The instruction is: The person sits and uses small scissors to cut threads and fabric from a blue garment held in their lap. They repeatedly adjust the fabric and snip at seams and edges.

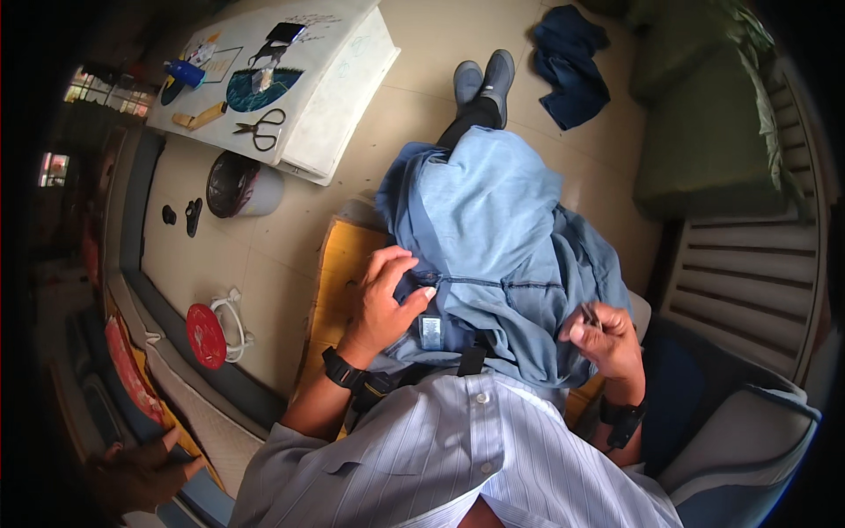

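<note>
A light blue denim garment (493, 189), inside out with dark seams and a white label, lies spread across my lap and legs. On its left part, beside the dark seam, my left hand (384, 295) bends its thumb and fingers around the cloth. Over the garment's right side, my right hand (607, 343) is closed on a small dark metal tool (591, 315). Its kind is hard to tell, since the fingers cover most of it. The tool is apart from the seam near my left hand.
A white table (352, 84) at the far left bears black-handled scissors (259, 130), a blue bottle (185, 72) and a phone (285, 33). Below stands a lined bin (261, 192). Dark blue denim (570, 66) lies on the floor. A red round stool (206, 336) is at left.
</note>
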Available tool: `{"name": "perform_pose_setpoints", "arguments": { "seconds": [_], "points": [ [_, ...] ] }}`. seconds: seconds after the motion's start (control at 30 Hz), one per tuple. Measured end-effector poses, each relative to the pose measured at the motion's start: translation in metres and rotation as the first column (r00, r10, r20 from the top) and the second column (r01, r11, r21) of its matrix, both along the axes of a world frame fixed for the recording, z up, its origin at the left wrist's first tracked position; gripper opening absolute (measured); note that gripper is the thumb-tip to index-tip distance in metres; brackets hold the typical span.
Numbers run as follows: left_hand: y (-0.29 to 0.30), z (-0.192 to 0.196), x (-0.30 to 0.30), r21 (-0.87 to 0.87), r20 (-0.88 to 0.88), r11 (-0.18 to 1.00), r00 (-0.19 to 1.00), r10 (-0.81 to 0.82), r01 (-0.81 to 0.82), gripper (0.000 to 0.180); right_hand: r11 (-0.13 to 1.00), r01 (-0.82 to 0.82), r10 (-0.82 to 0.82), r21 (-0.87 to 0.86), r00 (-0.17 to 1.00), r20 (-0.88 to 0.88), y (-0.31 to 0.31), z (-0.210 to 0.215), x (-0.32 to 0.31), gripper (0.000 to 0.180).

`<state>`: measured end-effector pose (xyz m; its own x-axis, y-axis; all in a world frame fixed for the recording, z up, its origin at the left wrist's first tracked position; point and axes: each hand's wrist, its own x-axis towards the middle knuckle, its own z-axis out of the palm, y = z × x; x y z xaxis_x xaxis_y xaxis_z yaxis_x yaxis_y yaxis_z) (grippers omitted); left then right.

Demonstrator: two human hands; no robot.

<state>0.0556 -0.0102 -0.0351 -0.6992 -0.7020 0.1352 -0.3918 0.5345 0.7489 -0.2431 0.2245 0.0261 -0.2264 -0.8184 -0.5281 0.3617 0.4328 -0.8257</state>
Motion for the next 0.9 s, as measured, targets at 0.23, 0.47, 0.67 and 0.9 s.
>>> {"name": "perform_pose_setpoints", "arguments": {
  "seconds": [0.23, 0.47, 0.67, 0.9],
  "points": [
    [0.009, 0.006, -0.001, 0.211, -0.172, 0.96, 0.96, 0.223, -0.185, 0.044, 0.992, -0.1, 0.079, -0.082, 0.972, -0.223, -0.064, -0.026, 0.026, 0.015],
    [0.008, -0.015, 0.013, 0.174, -0.102, 0.963, 0.969, 0.226, -0.207, 0.042, 0.936, -0.344, 0.31, -0.076, 0.907, -0.285, -0.087, -0.049, 0.055, 0.022],
    [-0.01, 0.0, -0.012, 0.128, -0.226, 0.945, 0.919, 0.323, -0.301, 0.046, 0.859, -0.508, 0.499, 0.069, 0.798, -0.337, -0.085, -0.04, 0.055, 0.034],
    [-0.04, 0.013, -0.074, -0.155, 0.092, 0.946, 0.949, 0.301, -0.285, 0.038, 0.897, -0.442, 0.433, -0.009, 0.883, -0.182, -0.064, -0.048, 0.069, 0.022]
  ]
}}
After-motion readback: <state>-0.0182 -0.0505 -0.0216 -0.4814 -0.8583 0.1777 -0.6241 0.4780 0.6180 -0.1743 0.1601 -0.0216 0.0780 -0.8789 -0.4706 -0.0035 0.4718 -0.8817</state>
